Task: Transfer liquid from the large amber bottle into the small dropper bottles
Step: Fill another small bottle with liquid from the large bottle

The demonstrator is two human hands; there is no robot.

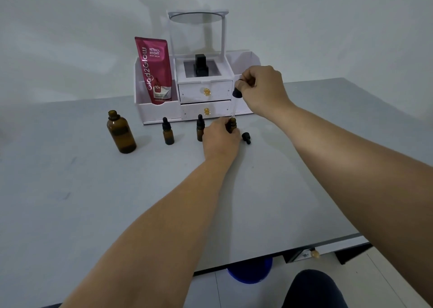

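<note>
Two hands, one small job. The left hand [220, 139] curls its fingers round the open dropper bottle [232, 124], holding it upright on the worktop [304, 167], likely so the narrow mouth stays put. The right hand [262, 89], raised above and behind the left hand, pinches the black bulb of a dropper [235, 92]. Its glass stem slants down to the bottle's mouth; cannot tell if the tip is at it or just inside. Liquid in the stem: too faint to tell.

A loose black cap [246, 138] lies just right of the left hand, I judge parked for reclosing. One capped small bottle [200, 128] stands just beside the left hand's left edge, and a second capped bottle [168, 132] further left. The large amber bottle [120, 134] stands upright and uncapped, well left of the left hand, presumably kept open as the source
</note>
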